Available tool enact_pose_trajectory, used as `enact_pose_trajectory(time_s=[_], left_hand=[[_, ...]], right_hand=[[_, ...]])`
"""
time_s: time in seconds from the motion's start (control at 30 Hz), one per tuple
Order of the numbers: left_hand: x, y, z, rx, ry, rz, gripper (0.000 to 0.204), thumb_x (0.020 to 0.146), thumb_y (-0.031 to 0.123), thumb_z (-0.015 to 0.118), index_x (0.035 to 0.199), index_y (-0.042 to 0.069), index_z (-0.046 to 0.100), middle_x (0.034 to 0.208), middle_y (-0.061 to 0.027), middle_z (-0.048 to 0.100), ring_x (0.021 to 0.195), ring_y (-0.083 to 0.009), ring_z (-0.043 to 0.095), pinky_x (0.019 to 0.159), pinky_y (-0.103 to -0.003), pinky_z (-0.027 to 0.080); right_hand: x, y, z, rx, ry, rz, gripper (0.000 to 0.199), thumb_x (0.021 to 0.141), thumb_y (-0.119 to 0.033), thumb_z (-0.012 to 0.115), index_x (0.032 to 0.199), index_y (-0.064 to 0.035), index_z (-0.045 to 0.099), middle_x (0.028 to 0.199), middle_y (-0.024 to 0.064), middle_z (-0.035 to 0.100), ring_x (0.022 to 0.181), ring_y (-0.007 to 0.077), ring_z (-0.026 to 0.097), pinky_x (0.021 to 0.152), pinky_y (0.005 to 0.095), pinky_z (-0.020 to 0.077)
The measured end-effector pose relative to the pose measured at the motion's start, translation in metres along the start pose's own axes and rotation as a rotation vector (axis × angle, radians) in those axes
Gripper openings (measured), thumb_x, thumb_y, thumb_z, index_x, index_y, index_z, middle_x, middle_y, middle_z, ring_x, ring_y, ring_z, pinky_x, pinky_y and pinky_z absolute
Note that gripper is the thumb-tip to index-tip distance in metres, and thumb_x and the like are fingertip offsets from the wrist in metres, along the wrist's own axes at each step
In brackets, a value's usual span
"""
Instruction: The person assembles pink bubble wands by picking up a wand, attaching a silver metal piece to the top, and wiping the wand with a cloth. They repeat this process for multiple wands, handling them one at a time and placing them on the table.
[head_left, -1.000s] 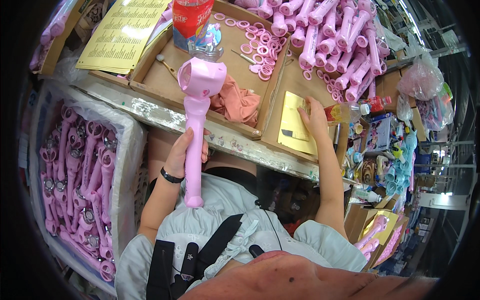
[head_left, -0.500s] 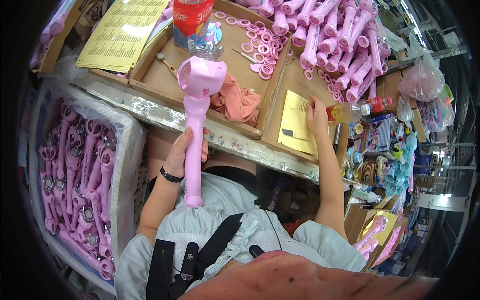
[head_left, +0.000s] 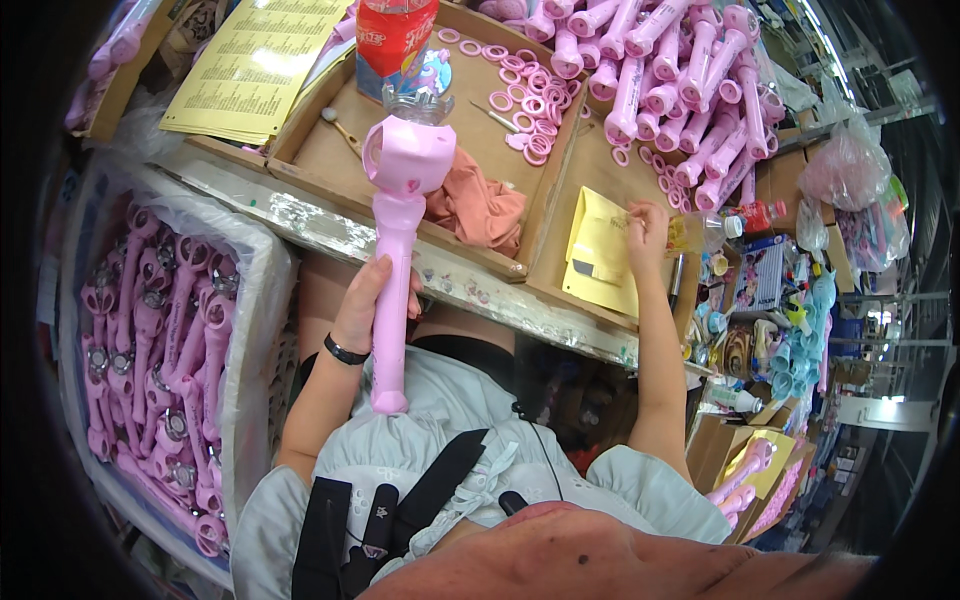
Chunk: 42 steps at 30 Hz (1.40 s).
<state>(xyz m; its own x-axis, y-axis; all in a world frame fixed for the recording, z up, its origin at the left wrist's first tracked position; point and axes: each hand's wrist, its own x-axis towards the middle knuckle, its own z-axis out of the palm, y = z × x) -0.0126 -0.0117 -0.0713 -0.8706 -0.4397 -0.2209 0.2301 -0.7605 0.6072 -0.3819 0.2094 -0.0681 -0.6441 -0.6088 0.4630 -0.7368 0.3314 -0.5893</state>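
My left hand (head_left: 366, 305) is wrapped round the handle of a pink plastic toy wand (head_left: 391, 330), held upright in front of my lap. The wand has a hollow rounded head with a clear plastic piece (head_left: 420, 106) on top. Over the right edge of a yellow sheet (head_left: 600, 250), my right hand (head_left: 648, 232) has its fingers curled together. What they hold, if anything, is too small to make out. A small greyish strip (head_left: 597, 272) lies on the sheet. Beside that hand lies a clear bottle (head_left: 698, 232) with a white cap.
Pink rings (head_left: 535, 110) and a salmon cloth (head_left: 478, 205) lie in a cardboard tray (head_left: 400, 225). A red and blue package (head_left: 395, 40) stands behind the wand. Pink handles (head_left: 680, 80) are heaped at the back right. At left, a lined crate (head_left: 255, 330) holds several finished-looking wands.
My right hand has lifted slightly from the yellow sheet's edge, and its fingers have curled in. My left hand still holds the wand. The view has shifted slightly.
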Motion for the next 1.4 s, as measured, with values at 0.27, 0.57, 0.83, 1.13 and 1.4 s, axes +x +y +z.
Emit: enact_pose_trajectory(time_s=[0.27,0.57,0.83,1.13,1.4], left_hand=[[0.01,0.018,0.011,0.215,0.17,0.046,0.032,0.09,0.02,0.058,0.114,0.003,0.046,0.089,-0.01,0.06,0.064,-0.0141,0.061,0.056,-0.024,0.051],[-0.012,0.024,0.011,-0.087,-0.231,0.564,0.069,0.089,0.049,0.054,0.139,0.01,0.028,0.112,-0.0115,0.054,0.103,-0.0256,0.056,0.09,-0.043,0.046],[-0.029,0.04,0.017,-0.067,-0.243,0.626,0.052,0.085,0.015,0.067,0.128,0.013,0.037,0.135,-0.0162,0.045,0.13,-0.041,0.036,0.106,-0.057,0.032],[-0.036,0.027,0.02,-0.056,-0.262,0.698,0.055,0.077,-0.01,0.054,0.125,0.011,0.037,0.124,-0.0191,0.049,0.129,-0.0432,0.037,0.106,-0.053,0.035],[-0.04,0.025,0.022,0.087,-0.346,0.769,0.059,0.076,-0.008,0.059,0.127,0.009,0.035,0.122,-0.0188,0.052,0.128,-0.0423,0.04,0.107,-0.054,0.032]], right_hand=[[-0.001,0.006,-0.001,0.467,0.164,0.223,0.016,0.088,0.0,0.038,0.104,0.0013,0.041,0.116,0.0164,0.047,0.106,0.0263,0.056,0.084,0.0341,0.0489],[0.002,-0.019,-0.016,-0.215,0.15,-0.167,0.015,0.088,-0.006,0.056,0.101,0.001,0.054,0.112,0.0152,0.052,0.098,0.0256,0.052,0.081,0.0313,0.0445],[0.0,-0.123,-0.005,0.563,0.584,0.006,0.006,0.092,-0.005,0.056,0.092,0.0006,0.057,0.076,0.0056,0.058,0.06,0.0087,0.049,0.053,0.0194,0.0405],[-0.066,-0.28,0.05,1.152,-0.024,0.331,0.005,0.087,0.0,0.061,0.091,0.0003,0.058,0.081,0.0055,0.06,0.056,0.0062,0.05,0.049,0.0181,0.0397],[-0.073,-0.299,0.057,1.06,-0.066,0.328,0.008,0.087,-0.002,0.063,0.092,0.0012,0.058,0.077,0.0066,0.061,0.053,0.0052,0.049,0.045,0.0172,0.0383]])
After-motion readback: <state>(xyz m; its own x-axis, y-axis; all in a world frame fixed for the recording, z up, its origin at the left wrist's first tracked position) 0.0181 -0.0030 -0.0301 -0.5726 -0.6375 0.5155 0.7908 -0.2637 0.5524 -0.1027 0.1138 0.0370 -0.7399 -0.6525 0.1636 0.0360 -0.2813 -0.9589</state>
